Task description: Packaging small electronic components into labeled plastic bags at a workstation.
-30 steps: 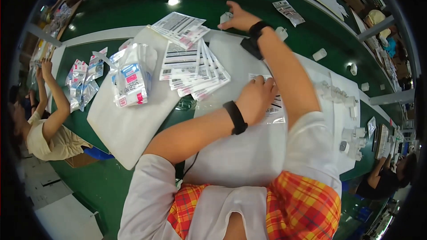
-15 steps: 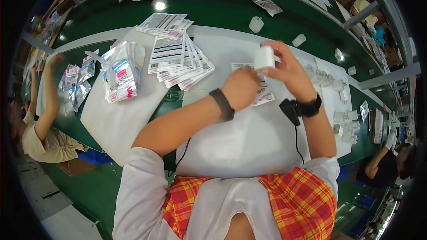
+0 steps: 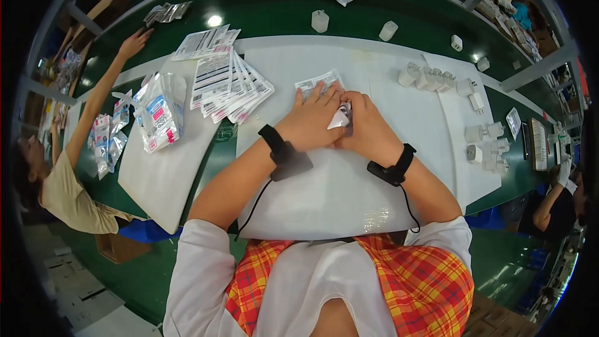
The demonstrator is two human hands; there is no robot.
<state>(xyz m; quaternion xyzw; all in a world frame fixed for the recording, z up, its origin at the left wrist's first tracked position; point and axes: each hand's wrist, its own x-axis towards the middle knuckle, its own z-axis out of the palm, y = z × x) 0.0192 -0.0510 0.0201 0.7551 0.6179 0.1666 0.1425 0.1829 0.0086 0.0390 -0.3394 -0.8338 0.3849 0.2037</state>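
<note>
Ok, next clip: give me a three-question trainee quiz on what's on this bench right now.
1. True or false: both hands meet over one small white part on the white mat.
2. Which lies left of the left hand? A) fanned printed cards B) a row of white plugs C) a keyboard
3. Fill in: the loose white plugs lie to the ___ of the right hand.

Key: 1 true. 2 A. 3 right.
</note>
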